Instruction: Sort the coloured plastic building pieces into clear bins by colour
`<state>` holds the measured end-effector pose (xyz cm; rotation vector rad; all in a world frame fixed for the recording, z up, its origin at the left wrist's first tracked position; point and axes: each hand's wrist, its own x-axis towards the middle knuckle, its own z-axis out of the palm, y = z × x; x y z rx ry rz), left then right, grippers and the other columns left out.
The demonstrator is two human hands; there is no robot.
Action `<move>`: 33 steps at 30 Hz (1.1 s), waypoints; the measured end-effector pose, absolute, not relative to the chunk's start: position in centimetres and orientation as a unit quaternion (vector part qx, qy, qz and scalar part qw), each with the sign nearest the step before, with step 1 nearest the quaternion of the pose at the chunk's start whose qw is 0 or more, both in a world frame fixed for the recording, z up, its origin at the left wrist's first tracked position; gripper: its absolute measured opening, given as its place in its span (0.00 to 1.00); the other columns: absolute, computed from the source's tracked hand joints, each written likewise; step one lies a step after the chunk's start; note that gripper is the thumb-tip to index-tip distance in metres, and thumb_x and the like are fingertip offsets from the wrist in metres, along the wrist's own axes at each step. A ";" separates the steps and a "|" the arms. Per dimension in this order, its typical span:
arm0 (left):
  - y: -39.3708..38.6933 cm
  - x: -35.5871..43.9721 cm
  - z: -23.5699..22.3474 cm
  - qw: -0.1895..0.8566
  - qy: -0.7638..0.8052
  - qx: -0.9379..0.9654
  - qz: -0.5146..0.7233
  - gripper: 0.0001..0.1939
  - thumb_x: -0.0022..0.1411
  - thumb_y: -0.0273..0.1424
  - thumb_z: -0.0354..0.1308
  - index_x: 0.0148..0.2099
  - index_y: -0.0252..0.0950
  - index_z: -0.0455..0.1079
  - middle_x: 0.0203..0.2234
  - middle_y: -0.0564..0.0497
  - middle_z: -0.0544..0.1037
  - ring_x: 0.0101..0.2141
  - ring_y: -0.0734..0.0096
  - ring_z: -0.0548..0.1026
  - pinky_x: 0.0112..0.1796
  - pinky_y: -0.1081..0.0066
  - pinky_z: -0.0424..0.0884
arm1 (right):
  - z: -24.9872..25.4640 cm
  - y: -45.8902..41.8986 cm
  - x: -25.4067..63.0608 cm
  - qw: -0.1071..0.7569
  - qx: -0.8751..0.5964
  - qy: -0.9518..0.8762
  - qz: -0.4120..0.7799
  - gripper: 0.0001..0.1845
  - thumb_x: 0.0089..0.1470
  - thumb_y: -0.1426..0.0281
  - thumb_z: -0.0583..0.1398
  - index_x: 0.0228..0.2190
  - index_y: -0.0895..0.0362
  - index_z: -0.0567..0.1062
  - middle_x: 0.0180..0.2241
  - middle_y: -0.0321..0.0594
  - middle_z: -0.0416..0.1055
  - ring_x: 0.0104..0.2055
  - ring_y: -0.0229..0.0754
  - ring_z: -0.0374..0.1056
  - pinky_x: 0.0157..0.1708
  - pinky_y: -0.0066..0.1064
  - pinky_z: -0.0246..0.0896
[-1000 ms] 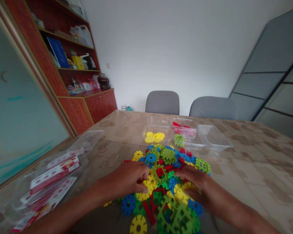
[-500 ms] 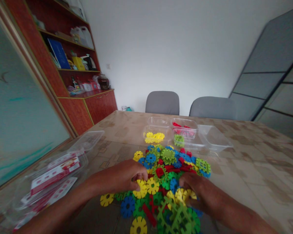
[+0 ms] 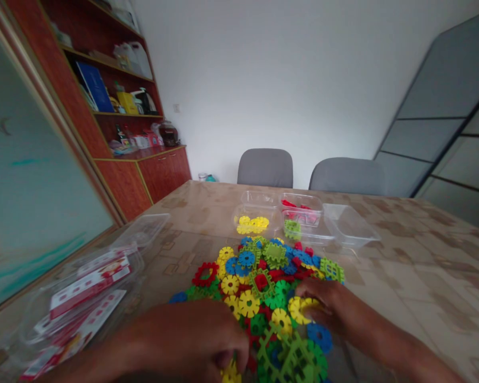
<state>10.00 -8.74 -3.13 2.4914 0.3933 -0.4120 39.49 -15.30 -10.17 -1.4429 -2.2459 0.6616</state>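
My left hand (image 3: 211,335) is low in front, fingers closed on a yellow notched disc (image 3: 231,373) near the bottom edge. My right hand (image 3: 323,298) curls around yellow notched discs (image 3: 297,309) at the right side of the pile. Between the hands lies a heap of plastic building pieces: a blue disc (image 3: 319,336), a green lattice piece (image 3: 283,351), a yellow disc (image 3: 249,304), a red ring-shaped piece (image 3: 205,274) and several more. My left hand and forearm hide the pieces beneath them.
Behind the heap stand clear plastic boxes: one with yellow discs (image 3: 252,225), one with red pieces (image 3: 301,207), one with a green piece (image 3: 292,229), and another clear box (image 3: 351,226). Packaging with printed cards (image 3: 90,284) lies at left. Grey chairs (image 3: 265,166) stand beyond the table.
My left hand has moved down toward me, from a yellow disc mid-pile to one at the front. This uncovers the red ring-shaped piece. My right hand has shifted slightly, still with yellow discs.
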 end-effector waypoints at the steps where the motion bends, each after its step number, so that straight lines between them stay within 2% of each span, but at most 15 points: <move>1: -9.2 10.1 -3.6 0.261 0.150 0.940 -0.160 0.14 0.56 0.25 0.64 0.45 0.43 0.73 0.33 0.53 0.79 0.35 0.63 0.77 0.29 0.73 0.63 | -10.1 -15.3 39.5 0.188 -0.514 -0.803 0.235 0.04 0.57 0.72 0.57 0.37 0.53 0.69 0.34 0.36 0.71 0.35 0.40 0.68 0.34 0.28 0.57; 3: -10.0 10.3 -4.4 0.218 0.165 0.949 -0.156 0.19 0.52 0.23 0.66 0.46 0.43 0.72 0.36 0.51 0.79 0.37 0.59 0.76 0.29 0.72 0.63 | -9.8 -15.4 39.3 0.175 -0.524 -0.801 0.232 0.03 0.58 0.71 0.56 0.36 0.54 0.69 0.33 0.37 0.72 0.35 0.40 0.68 0.33 0.28 0.57; 5: -10.5 10.3 -4.9 0.201 0.176 0.953 -0.144 0.19 0.51 0.22 0.66 0.45 0.42 0.72 0.38 0.50 0.78 0.37 0.58 0.76 0.29 0.71 0.64 | -9.5 -15.6 39.0 0.173 -0.532 -0.798 0.223 0.02 0.58 0.71 0.56 0.33 0.54 0.69 0.31 0.36 0.71 0.32 0.40 0.68 0.30 0.27 0.55; 11: -10.7 10.4 -4.4 0.197 0.153 0.960 -0.127 0.13 0.54 0.22 0.64 0.42 0.39 0.70 0.39 0.50 0.77 0.39 0.60 0.75 0.35 0.70 0.66 | -9.3 -15.7 38.9 0.176 -0.544 -0.788 0.226 0.04 0.57 0.71 0.57 0.29 0.55 0.67 0.25 0.32 0.68 0.26 0.35 0.63 0.25 0.25 0.50; 14: -10.7 10.5 -4.1 0.205 0.163 0.954 -0.148 0.14 0.53 0.21 0.65 0.41 0.38 0.69 0.41 0.51 0.76 0.40 0.62 0.74 0.36 0.72 0.66 | -9.4 -15.6 38.8 0.184 -0.549 -0.778 0.242 0.05 0.56 0.70 0.58 0.28 0.55 0.68 0.23 0.31 0.66 0.24 0.34 0.61 0.23 0.25 0.48; 18: -10.4 10.3 -4.2 0.231 0.188 0.946 -0.128 0.16 0.54 0.20 0.65 0.43 0.41 0.69 0.39 0.56 0.76 0.40 0.67 0.74 0.35 0.76 0.64 | -9.4 -15.7 38.0 0.189 -0.544 -0.774 0.262 0.03 0.55 0.72 0.59 0.29 0.56 0.70 0.25 0.32 0.68 0.25 0.35 0.62 0.23 0.24 0.50; 20: -9.9 10.4 -4.2 0.235 0.195 0.946 -0.105 0.14 0.55 0.21 0.64 0.41 0.41 0.69 0.37 0.56 0.75 0.40 0.68 0.74 0.34 0.76 0.62 | -9.4 -15.9 37.4 0.188 -0.535 -0.780 0.265 0.02 0.54 0.73 0.60 0.30 0.55 0.71 0.26 0.33 0.69 0.26 0.36 0.64 0.24 0.25 0.53; 24: -8.7 10.7 -4.2 0.262 0.206 0.942 -0.035 0.09 0.58 0.20 0.60 0.38 0.40 0.69 0.36 0.56 0.75 0.38 0.70 0.73 0.35 0.76 0.62 | -9.0 -16.2 36.3 0.201 -0.498 -0.799 0.271 0.04 0.56 0.73 0.60 0.35 0.53 0.74 0.34 0.36 0.74 0.36 0.41 0.69 0.34 0.29 0.61; 30: -7.3 11.0 -4.6 0.262 0.208 0.941 0.051 0.07 0.61 0.22 0.57 0.39 0.39 0.70 0.36 0.54 0.75 0.40 0.68 0.72 0.40 0.75 0.61 | -8.7 -16.5 36.3 0.200 -0.463 -0.805 0.314 0.12 0.58 0.71 0.60 0.44 0.48 0.76 0.41 0.36 0.76 0.44 0.42 0.70 0.44 0.31 0.63; 33: -6.6 11.2 -4.8 0.249 0.209 0.941 0.091 0.06 0.62 0.24 0.56 0.39 0.39 0.70 0.36 0.53 0.75 0.40 0.67 0.72 0.41 0.74 0.61 | -9.1 -16.4 36.1 0.188 -0.470 -0.797 0.329 0.19 0.56 0.74 0.61 0.48 0.47 0.74 0.46 0.36 0.75 0.47 0.43 0.70 0.48 0.32 0.62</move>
